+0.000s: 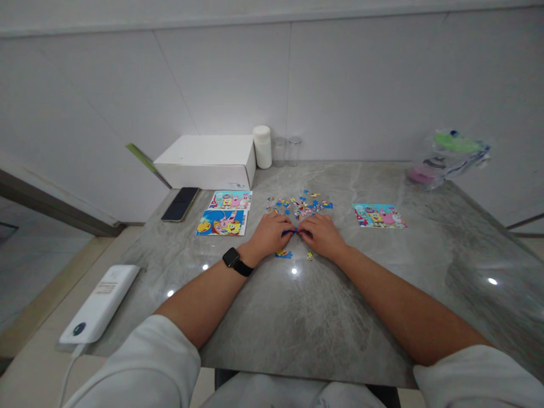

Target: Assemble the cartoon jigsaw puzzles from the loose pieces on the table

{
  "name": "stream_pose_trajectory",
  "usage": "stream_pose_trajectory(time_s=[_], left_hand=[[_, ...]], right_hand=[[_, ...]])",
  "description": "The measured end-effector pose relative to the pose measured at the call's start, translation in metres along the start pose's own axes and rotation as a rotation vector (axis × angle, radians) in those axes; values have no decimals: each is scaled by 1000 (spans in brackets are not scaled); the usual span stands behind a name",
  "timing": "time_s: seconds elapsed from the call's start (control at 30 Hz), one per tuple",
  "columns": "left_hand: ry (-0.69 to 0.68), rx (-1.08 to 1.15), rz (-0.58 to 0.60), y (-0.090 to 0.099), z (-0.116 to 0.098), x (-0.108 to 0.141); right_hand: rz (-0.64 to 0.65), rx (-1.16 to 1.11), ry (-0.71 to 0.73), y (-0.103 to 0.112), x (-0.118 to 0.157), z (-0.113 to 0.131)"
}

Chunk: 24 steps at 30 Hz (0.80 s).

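Both hands meet at the middle of the table over blue jigsaw puzzle pieces (291,230). My left hand (271,232), with a black watch on its wrist, has its fingers closed on a blue piece. My right hand (322,233) pinches at the same spot from the other side; its fingertips partly hide what they hold. Just beyond the fingers lies a scatter of loose puzzle pieces (300,205). Below my left hand is a small joined section (283,254), partly covered by the hand. A single yellowish piece (310,256) lies below my right hand.
Left are two picture cards (224,222), a phone (181,204) and a white power bank (102,303) with a cable. A completed-looking cartoon picture (379,216) lies right. Behind stand a white box (208,158), a white bottle (262,147), two glasses (287,152) and a plastic bag (450,158).
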<state>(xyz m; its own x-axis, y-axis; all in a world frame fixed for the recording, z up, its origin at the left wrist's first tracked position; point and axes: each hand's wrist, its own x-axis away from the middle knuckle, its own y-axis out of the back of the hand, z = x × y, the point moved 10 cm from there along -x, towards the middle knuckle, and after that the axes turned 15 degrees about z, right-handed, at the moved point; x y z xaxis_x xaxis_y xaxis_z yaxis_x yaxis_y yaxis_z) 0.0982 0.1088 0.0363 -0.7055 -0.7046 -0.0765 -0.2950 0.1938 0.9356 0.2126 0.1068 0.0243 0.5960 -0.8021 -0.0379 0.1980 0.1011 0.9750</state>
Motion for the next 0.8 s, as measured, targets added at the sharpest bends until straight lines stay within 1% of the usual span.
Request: stream_pose_trajectory(time_s=[0.1,0.2,0.27,0.37,0.43,0.5,0.67,0.8], left_hand=[[13,-55,39,-3,-1,-1],[26,-78,54,-2,-1,-1],[21,-84,50,-1,-3,-1],[8,-85,37,-2,-3,-1],[5,-84,32,-3,-2,-1],[7,-86,33,-4,-1,-1],[15,-87,38,-5,0,-2],[15,-85,37,-6,1,-2]], right_hand=[[7,6,1,1,0,2],[7,-6,5,4,1,1],[-20,-22,-12,9,5,-4],[-66,-24,-84,17,14,-20],[-68,-8,-130,20,19,-28],[-53,11,-154,20,22,-31],[13,42,-142,15,21,-25],[31,29,-104,13,18,-21]])
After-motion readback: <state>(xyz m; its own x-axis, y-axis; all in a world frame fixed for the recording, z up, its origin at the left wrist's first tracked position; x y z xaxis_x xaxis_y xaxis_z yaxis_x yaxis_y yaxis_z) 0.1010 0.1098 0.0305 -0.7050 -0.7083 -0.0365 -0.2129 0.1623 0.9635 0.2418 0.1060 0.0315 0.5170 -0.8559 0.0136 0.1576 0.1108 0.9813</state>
